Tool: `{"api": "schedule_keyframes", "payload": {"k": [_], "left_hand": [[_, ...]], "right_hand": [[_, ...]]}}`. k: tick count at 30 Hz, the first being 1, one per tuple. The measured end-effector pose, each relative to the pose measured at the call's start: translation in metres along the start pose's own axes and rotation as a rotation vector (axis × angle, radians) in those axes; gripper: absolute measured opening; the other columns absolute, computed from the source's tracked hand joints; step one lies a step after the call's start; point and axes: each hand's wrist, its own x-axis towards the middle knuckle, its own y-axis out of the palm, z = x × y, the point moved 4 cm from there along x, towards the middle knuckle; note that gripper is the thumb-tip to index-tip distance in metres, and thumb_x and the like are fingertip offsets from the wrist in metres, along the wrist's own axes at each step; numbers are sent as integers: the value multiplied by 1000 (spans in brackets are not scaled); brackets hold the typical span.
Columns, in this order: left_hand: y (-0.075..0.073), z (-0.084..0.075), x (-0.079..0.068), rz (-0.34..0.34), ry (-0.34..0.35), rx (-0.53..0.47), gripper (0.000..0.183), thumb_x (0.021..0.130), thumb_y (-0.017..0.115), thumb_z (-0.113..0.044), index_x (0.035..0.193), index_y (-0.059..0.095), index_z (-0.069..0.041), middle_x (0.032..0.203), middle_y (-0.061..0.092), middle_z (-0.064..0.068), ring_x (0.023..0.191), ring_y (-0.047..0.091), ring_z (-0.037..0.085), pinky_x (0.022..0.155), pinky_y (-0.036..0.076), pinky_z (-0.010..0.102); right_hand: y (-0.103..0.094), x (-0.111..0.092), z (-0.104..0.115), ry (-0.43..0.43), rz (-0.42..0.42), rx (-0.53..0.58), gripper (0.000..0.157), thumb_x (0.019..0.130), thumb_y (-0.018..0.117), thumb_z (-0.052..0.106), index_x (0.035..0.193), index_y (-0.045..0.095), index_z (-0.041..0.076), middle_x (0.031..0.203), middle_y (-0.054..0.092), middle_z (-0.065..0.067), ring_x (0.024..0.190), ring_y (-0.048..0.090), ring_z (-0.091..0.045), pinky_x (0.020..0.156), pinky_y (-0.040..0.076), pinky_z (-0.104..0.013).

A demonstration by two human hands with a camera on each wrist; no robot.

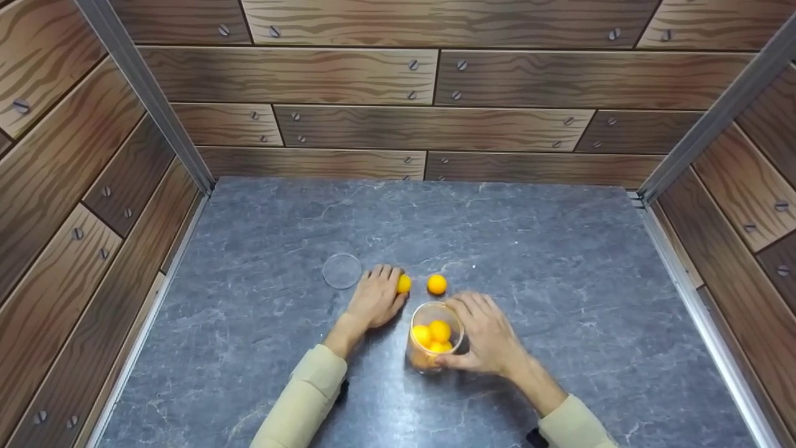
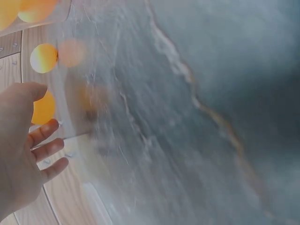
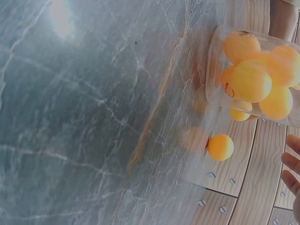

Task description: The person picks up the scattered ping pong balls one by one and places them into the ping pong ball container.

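My left hand [image 1: 375,297] holds an orange ping-pong ball [image 1: 404,284] low over the tabletop, the thumb curled over it in the left wrist view. A second ping-pong ball [image 1: 437,284] lies loose just to its right. Nearer to me stands a clear plastic jar [image 1: 418,359] with several orange balls [image 3: 248,80] inside, its mouth uncovered. My right hand [image 1: 490,333] grips the jar near its rim from the right, fingers on the far side and thumb on the near side. Only some right fingertips [image 3: 291,161] show at the edge of the right wrist view.
A clear round disc [image 1: 342,271], like a lid, lies flat left of my left hand. The grey marbled tabletop [image 1: 559,267] is bordered by wood-patterned walls [image 1: 348,74] at the back and both sides, with metal strips [image 1: 703,323] along the edges.
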Motion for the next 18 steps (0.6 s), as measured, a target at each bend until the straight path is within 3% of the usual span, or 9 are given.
{"api": "schedule_keyframes", "payload": {"k": [5,18], "left_hand": [[-5,1,-5,-7,7,14,41,104,57,-39,134,55,-11,123,65,11,116,62,30,92,51,44],[-22,-1,-15,-38,52,66,38,102,60,-38,130,56,-12,118,64,9,113,62,28,93,52,43]], "right_hand": [[0,0,0,-18,-19,11,93,82,57,87,133,64,10,123,69,-7,116,64,-26,99,52,-47],[-1,0,0,2,16,3,93,82,56,88,136,62,12,125,69,-7,117,64,-26,103,52,-48]]}}
